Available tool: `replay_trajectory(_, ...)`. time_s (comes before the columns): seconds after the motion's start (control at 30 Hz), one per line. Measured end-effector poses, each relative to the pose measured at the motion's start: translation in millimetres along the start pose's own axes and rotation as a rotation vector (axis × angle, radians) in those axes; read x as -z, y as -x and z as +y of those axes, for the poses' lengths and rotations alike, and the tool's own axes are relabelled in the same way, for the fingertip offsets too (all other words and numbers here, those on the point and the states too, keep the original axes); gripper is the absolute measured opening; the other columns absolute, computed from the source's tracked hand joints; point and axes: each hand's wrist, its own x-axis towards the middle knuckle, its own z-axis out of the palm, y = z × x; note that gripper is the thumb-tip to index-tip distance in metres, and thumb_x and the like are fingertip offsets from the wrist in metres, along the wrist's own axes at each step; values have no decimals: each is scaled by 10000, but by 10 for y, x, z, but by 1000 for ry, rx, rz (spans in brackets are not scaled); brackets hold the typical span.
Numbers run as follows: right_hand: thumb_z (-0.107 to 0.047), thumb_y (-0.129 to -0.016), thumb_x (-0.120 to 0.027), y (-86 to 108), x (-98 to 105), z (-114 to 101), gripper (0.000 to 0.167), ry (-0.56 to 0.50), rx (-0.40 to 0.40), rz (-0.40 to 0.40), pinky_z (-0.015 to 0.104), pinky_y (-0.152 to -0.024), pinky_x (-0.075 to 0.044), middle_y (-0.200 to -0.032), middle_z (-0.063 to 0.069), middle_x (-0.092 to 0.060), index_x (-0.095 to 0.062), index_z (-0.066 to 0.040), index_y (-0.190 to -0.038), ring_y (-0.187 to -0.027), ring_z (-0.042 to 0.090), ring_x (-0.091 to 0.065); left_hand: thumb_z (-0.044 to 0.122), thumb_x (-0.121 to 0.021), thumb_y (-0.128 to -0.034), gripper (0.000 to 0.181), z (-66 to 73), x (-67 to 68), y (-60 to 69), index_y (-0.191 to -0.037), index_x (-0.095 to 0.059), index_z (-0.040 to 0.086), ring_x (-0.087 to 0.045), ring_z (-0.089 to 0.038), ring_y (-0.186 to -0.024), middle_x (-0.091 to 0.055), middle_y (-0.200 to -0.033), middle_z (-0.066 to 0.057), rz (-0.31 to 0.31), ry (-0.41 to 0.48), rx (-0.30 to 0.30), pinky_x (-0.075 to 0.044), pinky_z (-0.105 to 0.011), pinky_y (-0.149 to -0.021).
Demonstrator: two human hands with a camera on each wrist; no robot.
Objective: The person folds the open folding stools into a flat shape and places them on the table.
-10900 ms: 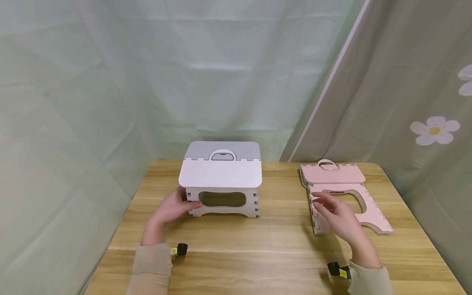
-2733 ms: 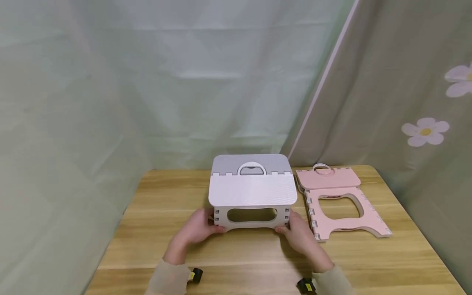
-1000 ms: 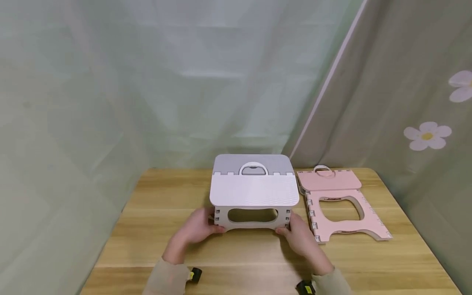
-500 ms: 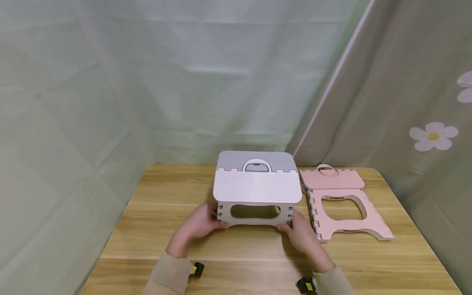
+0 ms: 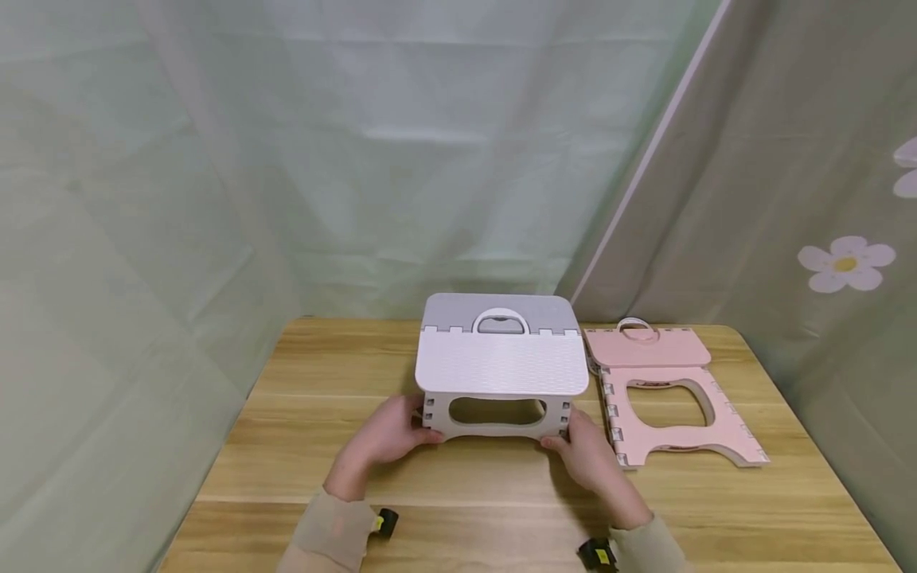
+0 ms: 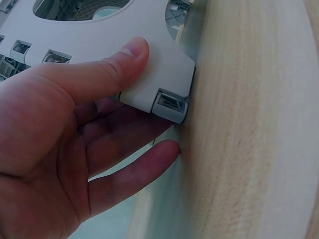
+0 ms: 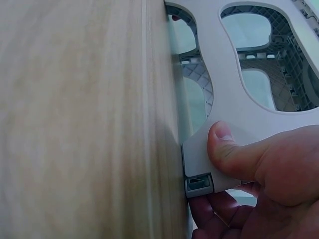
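Observation:
An unfolded step stool (image 5: 501,362), white with a grey rear half of its top and a white carry handle, stands upright on the wooden table. At its front left leg, my left hand (image 5: 390,434) grips the edge; in the left wrist view the thumb (image 6: 127,62) lies on the leg's front face, the other fingers behind or beside it. My right hand (image 5: 587,454) holds the front right leg likewise, with its thumb (image 7: 224,149) across the front panel near the foot. Other fingertips are partly hidden behind the legs.
Close to the right of the white stool, a pink folding stool (image 5: 680,436) lies flattened on the table (image 5: 466,509), its handle toward the back. A pale curtain (image 5: 430,159) hangs behind the table, and a grey-green one with flowers (image 5: 716,199) is at the right.
Since the oldest frame, the white stool has shifted right, nearer the pink one, and my right hand has left the pink stool for the white one's leg. Little changes in the last second.

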Motion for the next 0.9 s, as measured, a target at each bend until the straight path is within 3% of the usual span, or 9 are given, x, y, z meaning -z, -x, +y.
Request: replay_trajectory(0.9,-174,-964,-811,-10,-7,26,397,2,7,-12,599,-1028,-497,-1233,207,-681,-608,-39,-1277,-1224,407,-636,247,-881,-919,343,-21,-14,-5,-1174,-726,78,-710,-141,-962,-763,-1076,1,6,-26,-9,-584,-393,-858)
